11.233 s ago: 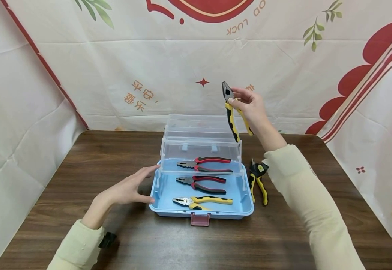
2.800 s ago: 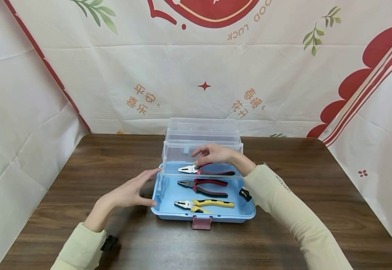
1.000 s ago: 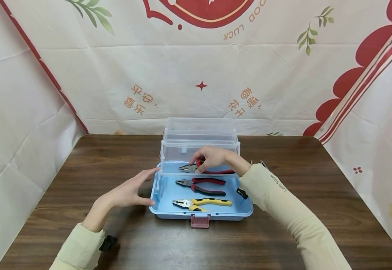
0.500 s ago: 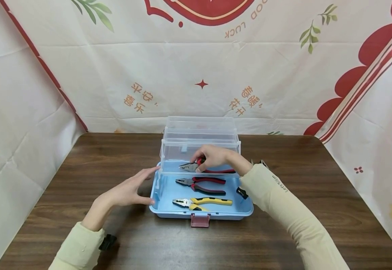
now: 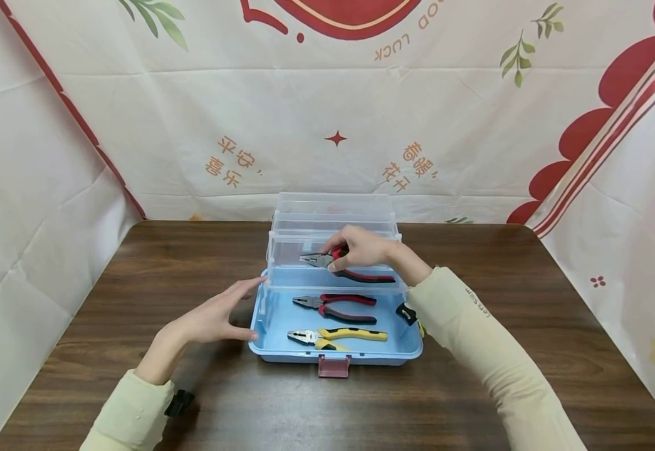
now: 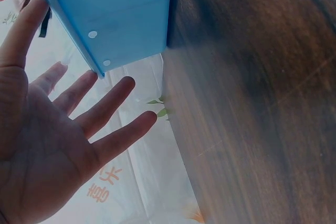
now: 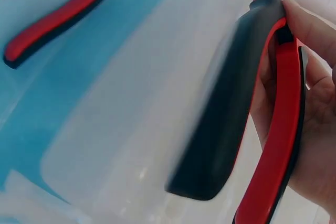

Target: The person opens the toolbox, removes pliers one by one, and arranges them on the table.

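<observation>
My right hand [image 5: 365,247] pinches a pair of red-and-black combination pliers [image 5: 369,277] near its pivot, raised a little above the floor of the blue toolbox [image 5: 273,316]. The right wrist view shows its two spread handles [image 7: 223,114] hanging from the fingers. Another red-and-black pair of pliers [image 5: 348,318] and a yellow-and-black pair [image 5: 361,335] lie in the box, heads to the left. My left hand [image 5: 209,321] rests at the box's left rim, thumb and fingers spread; in the left wrist view the fingers are extended beside the blue wall [image 6: 121,24].
The toolbox's clear lid [image 5: 335,219] stands raised at the back, with a clear tray frame in front of it. A purple latch [image 5: 333,366] hangs at the front. A yellow handle [image 5: 420,328] shows at the box's right, mostly behind the sleeve. Printed cloth hangs behind the table.
Earlier the right hand held yellow-and-black pliers above the box. It then came down to the rear red-and-black pliers, gripped them and has just raised them. The left hand has stayed in place.
</observation>
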Action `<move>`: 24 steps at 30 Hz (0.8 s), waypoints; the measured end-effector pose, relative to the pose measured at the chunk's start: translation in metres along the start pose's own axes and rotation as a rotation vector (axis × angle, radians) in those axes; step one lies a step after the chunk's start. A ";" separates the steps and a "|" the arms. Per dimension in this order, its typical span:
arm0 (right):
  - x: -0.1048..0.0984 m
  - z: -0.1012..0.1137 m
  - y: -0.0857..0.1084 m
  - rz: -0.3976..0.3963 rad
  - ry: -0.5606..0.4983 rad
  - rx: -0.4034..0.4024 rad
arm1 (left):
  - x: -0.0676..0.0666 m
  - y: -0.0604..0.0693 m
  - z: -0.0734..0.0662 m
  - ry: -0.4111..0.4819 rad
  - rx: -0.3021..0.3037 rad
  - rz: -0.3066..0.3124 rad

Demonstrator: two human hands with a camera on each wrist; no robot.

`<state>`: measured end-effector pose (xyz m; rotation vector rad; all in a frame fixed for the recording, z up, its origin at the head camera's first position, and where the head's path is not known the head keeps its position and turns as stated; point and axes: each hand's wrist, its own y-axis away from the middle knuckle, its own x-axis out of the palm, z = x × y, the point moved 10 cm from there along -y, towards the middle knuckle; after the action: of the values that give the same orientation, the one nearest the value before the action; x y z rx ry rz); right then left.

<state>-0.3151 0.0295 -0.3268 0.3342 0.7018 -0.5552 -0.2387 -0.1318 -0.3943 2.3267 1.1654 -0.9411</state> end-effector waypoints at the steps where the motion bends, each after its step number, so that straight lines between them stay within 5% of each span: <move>1: -0.003 0.001 0.001 -0.012 -0.001 0.007 | 0.000 0.000 0.000 -0.001 0.001 0.000; 24: -0.061 -0.015 0.042 -0.222 -0.058 0.096 | -0.001 0.000 -0.002 -0.022 0.018 -0.016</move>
<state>-0.3369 0.0925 -0.2909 0.3306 0.6618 -0.8086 -0.2384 -0.1317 -0.3924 2.3186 1.1734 -0.9845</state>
